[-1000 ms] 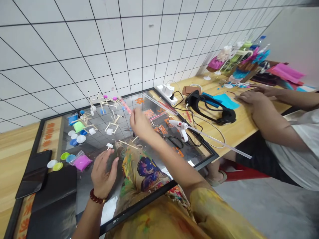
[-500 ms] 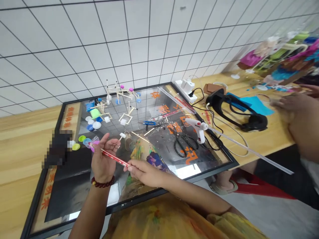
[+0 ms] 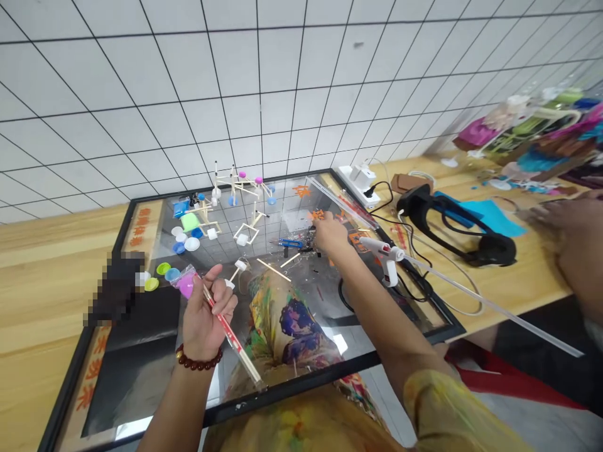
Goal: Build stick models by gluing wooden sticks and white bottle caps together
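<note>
Red-and-white wrapped chopsticks [image 3: 230, 336] sit clenched in my left hand [image 3: 205, 317], their long axis slanting down toward my lap. Beyond, my right hand [image 3: 328, 233] reaches over the glossy framed mirror [image 3: 405, 342], fingers curled near small blue snips [image 3: 291, 243]; whether it grips anything I cannot tell.

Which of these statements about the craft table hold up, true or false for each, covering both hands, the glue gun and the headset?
1. The left hand holds a wrapped pair of chopsticks. True.
2. The right hand holds the glue gun. False: the gun lies on the mirror panel, beside that arm.
3. The black headset lies on the wooden table. True.
4. The blue snips are in the left hand. False: they lie on the panel, near the right hand.
</note>
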`<move>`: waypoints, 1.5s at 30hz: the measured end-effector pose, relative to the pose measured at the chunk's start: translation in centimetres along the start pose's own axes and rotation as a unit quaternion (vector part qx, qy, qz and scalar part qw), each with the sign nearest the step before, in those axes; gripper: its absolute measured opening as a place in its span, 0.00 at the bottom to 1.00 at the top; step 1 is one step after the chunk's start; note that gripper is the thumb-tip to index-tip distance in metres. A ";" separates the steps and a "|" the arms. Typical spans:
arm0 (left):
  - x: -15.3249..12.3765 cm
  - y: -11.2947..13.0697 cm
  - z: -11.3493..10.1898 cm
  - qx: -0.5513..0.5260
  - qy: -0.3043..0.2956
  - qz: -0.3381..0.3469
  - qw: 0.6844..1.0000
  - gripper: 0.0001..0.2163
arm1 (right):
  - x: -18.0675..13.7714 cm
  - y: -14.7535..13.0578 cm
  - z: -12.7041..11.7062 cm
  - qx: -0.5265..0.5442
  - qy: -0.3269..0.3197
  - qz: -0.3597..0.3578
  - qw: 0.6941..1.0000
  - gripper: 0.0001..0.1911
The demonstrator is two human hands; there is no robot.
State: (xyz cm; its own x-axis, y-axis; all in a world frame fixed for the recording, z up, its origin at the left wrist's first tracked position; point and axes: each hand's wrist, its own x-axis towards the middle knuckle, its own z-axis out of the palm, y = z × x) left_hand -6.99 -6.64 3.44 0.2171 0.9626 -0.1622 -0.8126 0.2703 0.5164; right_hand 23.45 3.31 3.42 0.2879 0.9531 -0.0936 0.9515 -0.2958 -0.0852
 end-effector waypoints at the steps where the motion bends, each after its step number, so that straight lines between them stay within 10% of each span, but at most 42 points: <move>1: 0.0 0.0 0.0 -0.002 0.005 -0.001 1.000 0.19 | 1.0 0.4 0.1 -0.001 0.000 0.009 1.000 0.21; 13: 0.2 0.2 -0.6 -0.029 0.022 -0.032 0.999 0.15 | 7.7 4.2 -4.7 0.056 0.083 0.142 0.985 0.24; 18: 0.1 0.0 -0.4 -0.030 0.027 -0.038 0.998 0.18 | 4.1 1.5 -5.5 0.060 0.114 0.000 0.992 0.18; 27: 0.5 0.1 -0.2 -0.030 0.033 -0.048 0.998 0.17 | -8.8 -1.3 -4.4 0.103 -0.029 -0.193 0.975 0.11; 31: 0.4 0.1 -0.3 -0.025 0.028 -0.055 0.998 0.15 | -15.4 0.1 -0.9 0.334 -0.177 -0.312 0.872 0.10; 37: 0.4 -1.3 0.1 0.018 0.016 -0.025 0.999 0.15 | -17.9 -0.9 1.9 0.570 -0.233 -0.183 0.766 0.15; 45: 2.3 -2.7 2.4 0.132 0.041 0.125 0.982 0.19 | -18.6 -7.4 4.6 0.681 -0.419 -0.189 0.570 0.24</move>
State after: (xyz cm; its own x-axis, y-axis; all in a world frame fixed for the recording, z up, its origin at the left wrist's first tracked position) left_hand -3.03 -5.12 3.74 -0.0254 0.9976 -0.0645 -0.6639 0.0314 0.7472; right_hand 10.56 -12.50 1.24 -0.6057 0.7685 -0.2062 -0.2026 -0.3995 -0.8941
